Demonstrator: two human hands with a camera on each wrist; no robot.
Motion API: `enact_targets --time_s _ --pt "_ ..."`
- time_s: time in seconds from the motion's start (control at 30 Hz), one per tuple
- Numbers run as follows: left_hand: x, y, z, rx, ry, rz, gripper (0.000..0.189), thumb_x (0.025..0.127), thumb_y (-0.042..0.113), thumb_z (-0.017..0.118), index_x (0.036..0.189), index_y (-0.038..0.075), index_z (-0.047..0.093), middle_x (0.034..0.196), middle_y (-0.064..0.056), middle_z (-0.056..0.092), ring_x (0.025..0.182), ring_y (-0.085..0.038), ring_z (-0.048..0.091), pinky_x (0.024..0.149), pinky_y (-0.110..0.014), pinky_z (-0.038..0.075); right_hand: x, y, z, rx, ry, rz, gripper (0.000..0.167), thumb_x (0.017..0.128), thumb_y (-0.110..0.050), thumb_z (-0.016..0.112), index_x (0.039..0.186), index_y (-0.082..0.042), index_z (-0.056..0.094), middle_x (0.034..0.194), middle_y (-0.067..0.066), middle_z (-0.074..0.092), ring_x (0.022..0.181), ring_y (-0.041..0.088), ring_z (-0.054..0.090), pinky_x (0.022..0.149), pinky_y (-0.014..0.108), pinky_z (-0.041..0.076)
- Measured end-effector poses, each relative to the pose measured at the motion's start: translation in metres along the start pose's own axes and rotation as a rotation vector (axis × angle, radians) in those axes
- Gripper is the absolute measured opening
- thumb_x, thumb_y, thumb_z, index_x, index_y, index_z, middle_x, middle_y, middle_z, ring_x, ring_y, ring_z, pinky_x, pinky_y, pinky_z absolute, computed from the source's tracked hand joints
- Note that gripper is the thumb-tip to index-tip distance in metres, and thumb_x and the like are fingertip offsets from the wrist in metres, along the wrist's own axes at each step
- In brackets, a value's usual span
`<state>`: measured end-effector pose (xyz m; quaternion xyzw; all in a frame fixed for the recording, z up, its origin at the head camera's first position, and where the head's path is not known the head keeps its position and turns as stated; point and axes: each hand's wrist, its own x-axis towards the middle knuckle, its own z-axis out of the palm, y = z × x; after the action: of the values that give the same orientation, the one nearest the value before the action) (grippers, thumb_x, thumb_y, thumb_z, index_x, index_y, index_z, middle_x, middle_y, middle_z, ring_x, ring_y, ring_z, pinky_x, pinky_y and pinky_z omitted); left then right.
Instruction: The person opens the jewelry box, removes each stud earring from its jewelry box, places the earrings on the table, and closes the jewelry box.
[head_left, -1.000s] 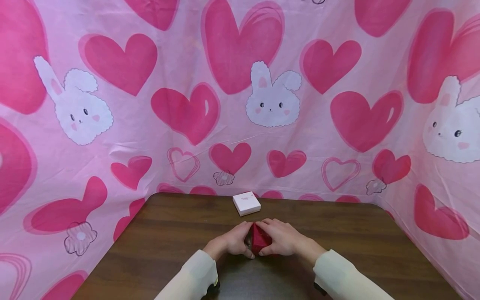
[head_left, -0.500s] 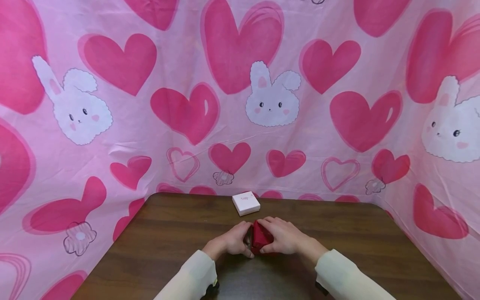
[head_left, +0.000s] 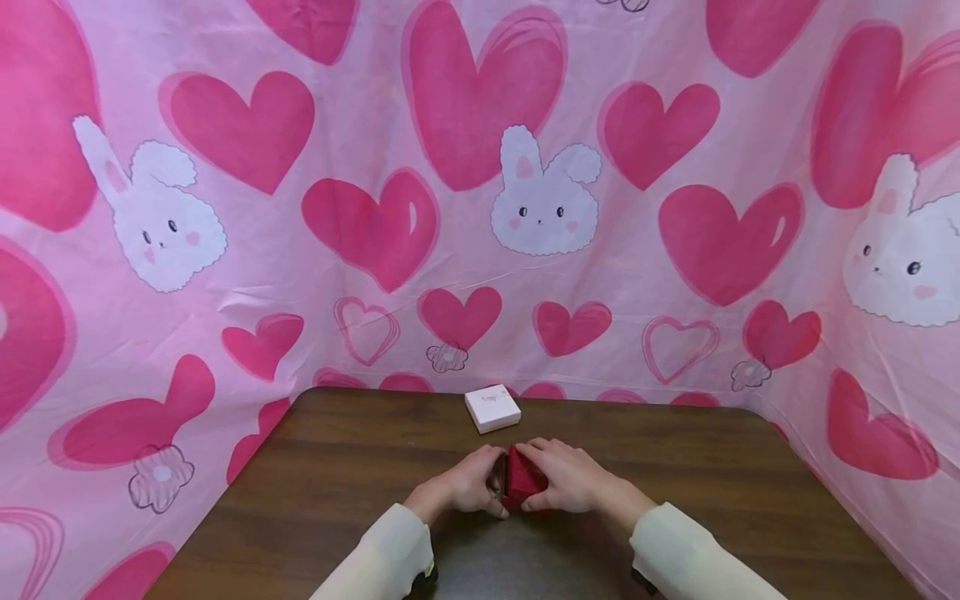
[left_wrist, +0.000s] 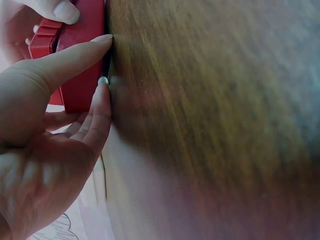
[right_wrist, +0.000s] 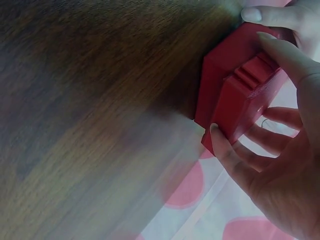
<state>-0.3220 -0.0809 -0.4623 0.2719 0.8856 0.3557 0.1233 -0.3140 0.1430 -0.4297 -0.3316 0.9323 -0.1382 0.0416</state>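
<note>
A small red box [head_left: 528, 477] with bevelled corners and two parts stands on the table between my hands; it looks like a jewellery box. My left hand [head_left: 471, 481] grips its lower part, thumb along the near side and fingers on the far side, as the left wrist view of the red box [left_wrist: 80, 85] shows. My right hand [head_left: 566, 473] pinches the upper part, the lid [right_wrist: 235, 107], between thumb and fingers. In the head view a thin dark gap runs along the lid's left edge. The inside of the box is hidden.
A white square box [head_left: 492, 407] with small pink lettering lies behind the hands, near the table's far edge. The brown wooden table [head_left: 675, 500] is enclosed by a pink cloth [head_left: 585, 275] printed with hearts and rabbits.
The red lid has tilted slightly to the right under the right hand, and the dark gap at its left shows more. Both hands stay in nearly the same place.
</note>
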Motion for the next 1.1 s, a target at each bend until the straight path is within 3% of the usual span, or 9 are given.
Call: enact_targets --time_s 0.33,0.63,0.67,0.87,1.1 --pt "0.0 0.003 0.001 -0.04 0.014 -0.036 0.072 0.071 0.005 0.093 0.131 0.007 0.053 0.111 -0.002 0.052 0.093 -0.016 0.058 0.081 -0.027 0.053 -0.002 0.0 0.001 0.02 -0.011 0.005 0.083 0.079 -0.044 0.085 0.146 -0.008 0.053 0.137 0.013 0.058 0.117 0.032 0.057 0.091 0.059 0.049" --pt "0.0 0.005 0.003 0.026 0.022 -0.005 0.076 0.07 0.015 0.095 0.133 0.008 0.052 0.11 0.0 0.051 0.093 -0.014 0.054 0.08 -0.024 0.051 0.0 0.003 0.006 -0.02 -0.02 -0.005 0.083 0.08 -0.045 0.083 0.148 -0.008 0.051 0.14 0.012 0.057 0.116 0.029 0.055 0.089 0.056 0.051" --pt "0.005 -0.005 0.005 0.032 0.023 0.015 0.077 0.071 0.021 0.095 0.134 0.01 0.052 0.111 0.001 0.051 0.094 -0.012 0.053 0.08 -0.024 0.051 0.001 0.003 0.006 -0.023 -0.021 -0.006 0.083 0.08 -0.045 0.083 0.148 -0.008 0.051 0.14 0.012 0.057 0.116 0.029 0.055 0.088 0.056 0.051" --pt "0.014 -0.024 0.01 0.06 0.021 0.081 0.079 0.074 0.034 0.093 0.137 0.011 0.051 0.114 0.001 0.051 0.094 -0.01 0.053 0.082 -0.026 0.052 -0.001 0.002 0.006 -0.033 -0.012 -0.01 0.083 0.08 -0.045 0.083 0.148 -0.008 0.051 0.141 0.013 0.056 0.117 0.03 0.055 0.088 0.056 0.051" --pt "0.004 -0.004 0.005 0.087 0.017 0.033 0.074 0.075 0.026 0.092 0.135 0.008 0.051 0.114 0.001 0.052 0.098 -0.012 0.053 0.089 -0.028 0.051 -0.005 0.001 0.006 -0.052 -0.001 -0.013 0.083 0.081 -0.046 0.083 0.148 -0.009 0.051 0.141 0.012 0.056 0.118 0.031 0.055 0.088 0.057 0.052"
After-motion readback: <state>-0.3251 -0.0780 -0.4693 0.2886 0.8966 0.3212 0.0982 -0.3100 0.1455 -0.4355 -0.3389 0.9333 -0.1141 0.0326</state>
